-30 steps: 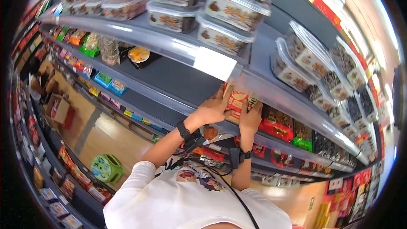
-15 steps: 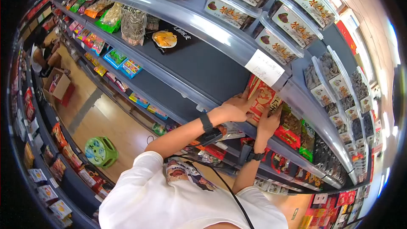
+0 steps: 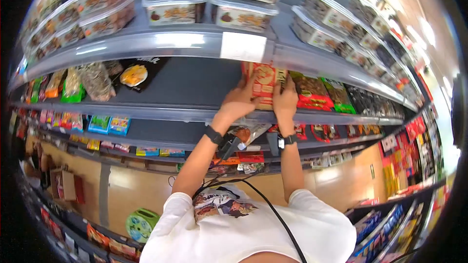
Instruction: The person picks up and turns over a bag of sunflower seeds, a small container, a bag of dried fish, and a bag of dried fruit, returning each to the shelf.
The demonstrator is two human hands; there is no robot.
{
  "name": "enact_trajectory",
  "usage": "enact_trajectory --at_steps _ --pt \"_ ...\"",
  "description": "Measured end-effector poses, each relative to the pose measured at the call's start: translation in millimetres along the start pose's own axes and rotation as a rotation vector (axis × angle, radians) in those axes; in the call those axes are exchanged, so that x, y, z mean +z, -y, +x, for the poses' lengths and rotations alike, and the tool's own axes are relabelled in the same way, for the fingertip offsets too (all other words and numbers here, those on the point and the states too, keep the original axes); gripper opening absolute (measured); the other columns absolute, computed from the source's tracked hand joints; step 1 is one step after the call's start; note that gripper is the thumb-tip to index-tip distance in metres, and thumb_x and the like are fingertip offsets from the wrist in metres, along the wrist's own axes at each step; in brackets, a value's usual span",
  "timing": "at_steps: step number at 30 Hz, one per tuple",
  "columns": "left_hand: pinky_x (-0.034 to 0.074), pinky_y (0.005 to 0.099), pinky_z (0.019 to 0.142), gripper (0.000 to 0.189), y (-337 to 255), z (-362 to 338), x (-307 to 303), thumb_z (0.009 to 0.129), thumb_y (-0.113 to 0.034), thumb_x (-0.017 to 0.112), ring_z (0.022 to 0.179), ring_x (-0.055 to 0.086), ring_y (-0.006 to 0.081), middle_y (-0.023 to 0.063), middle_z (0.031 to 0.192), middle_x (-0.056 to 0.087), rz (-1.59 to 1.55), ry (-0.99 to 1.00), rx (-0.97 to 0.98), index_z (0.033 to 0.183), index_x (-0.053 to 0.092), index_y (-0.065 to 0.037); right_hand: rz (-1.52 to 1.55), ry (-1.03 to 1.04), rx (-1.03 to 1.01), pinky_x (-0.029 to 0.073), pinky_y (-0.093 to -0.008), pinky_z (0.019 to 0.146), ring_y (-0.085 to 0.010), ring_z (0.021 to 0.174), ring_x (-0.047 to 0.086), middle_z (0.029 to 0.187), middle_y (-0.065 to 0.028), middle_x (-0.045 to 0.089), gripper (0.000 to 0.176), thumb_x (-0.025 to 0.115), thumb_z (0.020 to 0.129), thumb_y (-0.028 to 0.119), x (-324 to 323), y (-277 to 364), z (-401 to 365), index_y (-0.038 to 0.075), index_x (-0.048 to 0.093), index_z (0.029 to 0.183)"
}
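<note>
A red and cream package (image 3: 264,85) stands on the dark shelf (image 3: 190,85), below a white price card (image 3: 243,46). My left hand (image 3: 240,98) lies against the package's left side and front, with its fingers apart. On the right side my right hand (image 3: 285,98) touches the same package, its fingers pointing up along the edge. Both hands hold the package between them. Just right of it sit a red bag of snacks (image 3: 312,92) and a green bag (image 3: 337,95).
Clear plastic tubs (image 3: 246,17) are stacked on the shelf above. A black package with a yellow picture (image 3: 134,75) lies to the left. Below are a green stool (image 3: 141,225) and a cardboard box (image 3: 63,184) on the floor. A black cable (image 3: 263,204) crosses my shirt.
The view has turned, so the shelf now runs nearly level across it. Both hands remain at the package, and my left hand's fingers lie further across its front.
</note>
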State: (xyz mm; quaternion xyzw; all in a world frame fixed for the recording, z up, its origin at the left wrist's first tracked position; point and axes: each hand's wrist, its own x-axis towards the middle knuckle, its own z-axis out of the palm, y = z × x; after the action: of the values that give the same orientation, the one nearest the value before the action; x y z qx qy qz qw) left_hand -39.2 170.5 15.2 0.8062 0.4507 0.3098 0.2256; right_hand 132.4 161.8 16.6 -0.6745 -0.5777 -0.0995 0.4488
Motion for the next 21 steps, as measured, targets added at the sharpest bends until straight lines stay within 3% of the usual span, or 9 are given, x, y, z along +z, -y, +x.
enact_trajectory --at_steps 8,12,21 --pt "0.047 0.0468 0.095 0.084 -7 3 -3 0.084 -0.036 0.063 0.118 0.051 0.046 0.0268 0.148 0.027 0.051 -0.021 -0.016 0.151 0.016 -0.017 0.033 -0.028 -0.068 0.05 -0.048 0.083 -0.0446 0.104 0.058 0.124 -0.0282 0.053 0.047 0.052 0.088 0.016 -3 -1 -2 -0.005 0.046 0.13" --pt "0.046 0.0482 0.096 0.084 -3 5 9 0.085 -0.036 0.063 0.121 0.047 0.0483 0.0285 0.147 0.03 0.084 -0.052 -0.002 0.151 0.014 -0.021 0.096 0.0 -0.046 0.046 -0.0466 0.091 -0.0438 0.111 0.054 0.125 -0.0285 0.053 0.048 0.053 0.089 0.016 -8 -4 -7 -0.004 0.045 0.132" --pt "0.045 0.0476 0.097 0.083 -11 3 7 0.086 -0.037 0.061 0.124 0.044 0.0477 0.0295 0.146 0.029 0.074 -0.034 -0.002 0.151 0.013 -0.021 0.052 0.071 -0.11 0.048 -0.0476 0.089 -0.047 0.111 0.052 0.133 -0.0294 0.045 0.055 0.051 0.09 0.016 -11 -8 -7 -0.006 0.033 0.137"
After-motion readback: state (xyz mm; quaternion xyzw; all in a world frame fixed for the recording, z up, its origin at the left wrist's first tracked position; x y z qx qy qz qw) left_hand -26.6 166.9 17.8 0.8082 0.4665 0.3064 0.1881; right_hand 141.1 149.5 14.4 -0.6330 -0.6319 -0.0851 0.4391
